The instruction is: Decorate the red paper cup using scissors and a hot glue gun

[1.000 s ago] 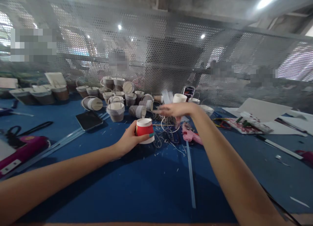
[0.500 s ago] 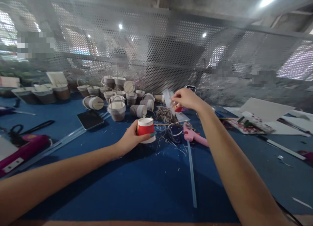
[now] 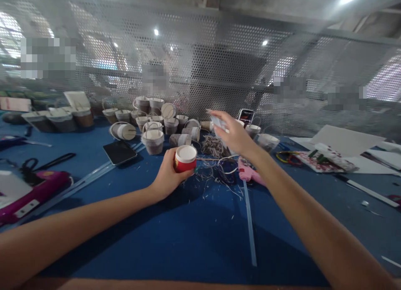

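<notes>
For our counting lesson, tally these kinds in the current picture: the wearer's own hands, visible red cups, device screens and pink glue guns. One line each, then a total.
Hands: 2 (left hand, right hand)
Red cup: 1
Device screens: 2 (flat dark screen, propped screen)
Pink glue gun: 1
Total: 6

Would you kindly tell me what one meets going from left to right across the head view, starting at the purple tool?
Purple tool, dark-screened phone lying flat, left hand around the red-and-white paper cup, right hand, red-speckled white bundle.
</notes>
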Motion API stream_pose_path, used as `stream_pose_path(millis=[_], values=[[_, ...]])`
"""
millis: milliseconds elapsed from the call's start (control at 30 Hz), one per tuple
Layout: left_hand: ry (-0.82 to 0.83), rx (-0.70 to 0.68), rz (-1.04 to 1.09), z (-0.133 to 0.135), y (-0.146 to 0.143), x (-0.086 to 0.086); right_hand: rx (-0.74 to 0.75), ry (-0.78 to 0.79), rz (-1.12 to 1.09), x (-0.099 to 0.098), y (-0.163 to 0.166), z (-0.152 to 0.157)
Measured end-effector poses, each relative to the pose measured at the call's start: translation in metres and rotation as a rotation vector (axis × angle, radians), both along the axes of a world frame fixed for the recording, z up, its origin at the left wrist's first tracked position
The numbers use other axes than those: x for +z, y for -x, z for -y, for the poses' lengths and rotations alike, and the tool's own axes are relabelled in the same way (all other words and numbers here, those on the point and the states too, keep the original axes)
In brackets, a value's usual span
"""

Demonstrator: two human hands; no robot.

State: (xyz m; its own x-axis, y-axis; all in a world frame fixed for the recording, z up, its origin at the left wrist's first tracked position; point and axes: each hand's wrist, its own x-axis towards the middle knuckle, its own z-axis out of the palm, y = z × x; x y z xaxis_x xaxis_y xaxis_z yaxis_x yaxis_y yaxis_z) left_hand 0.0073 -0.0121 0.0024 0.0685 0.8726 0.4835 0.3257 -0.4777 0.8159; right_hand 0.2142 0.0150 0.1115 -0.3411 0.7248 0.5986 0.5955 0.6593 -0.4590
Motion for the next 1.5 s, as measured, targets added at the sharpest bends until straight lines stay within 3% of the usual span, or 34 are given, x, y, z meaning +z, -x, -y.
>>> stream_pose_path(millis=[133,233,300,533,800,1000,1167,1233,1333,1500], values=[[-0.037,0.053,-0.043,-0.001,0.001,-0.001,0.162,0.065,-0.051,-0.046,-0.001,0.044],[-0.017,0.071,-0.036,-0.001,0.0,-0.001,0.161,0.143,0.058,-0.072,-0.004,0.06],[-0.022,0.079,-0.034,-0.002,0.0,-0.001,0.15,0.131,0.112,-0.079,-0.003,0.063],[-0.074,0.068,-0.081,0.001,0.0,0.0,0.092,0.002,0.216,-0.076,0.003,0.062],[0.061,0.025,0.01,0.002,-0.002,0.004,0.095,-0.04,0.324,-0.082,0.005,0.063],[0.051,-0.06,0.004,0.0,-0.001,0.001,0.065,-0.225,0.229,-0.086,0.009,0.065],[0.053,-0.045,0.005,-0.001,-0.001,0.0,0.113,-0.208,0.219,-0.085,0.009,0.068],[0.06,-0.033,-0.008,0.0,-0.001,0.001,0.156,-0.219,0.138,-0.085,0.009,0.07],[0.06,-0.018,-0.021,0.0,-0.001,0.003,0.204,-0.176,-0.155,-0.089,0.01,0.072],[0.035,-0.005,0.006,-0.002,-0.001,0.0,0.34,0.165,-0.601,-0.094,0.012,0.073]])
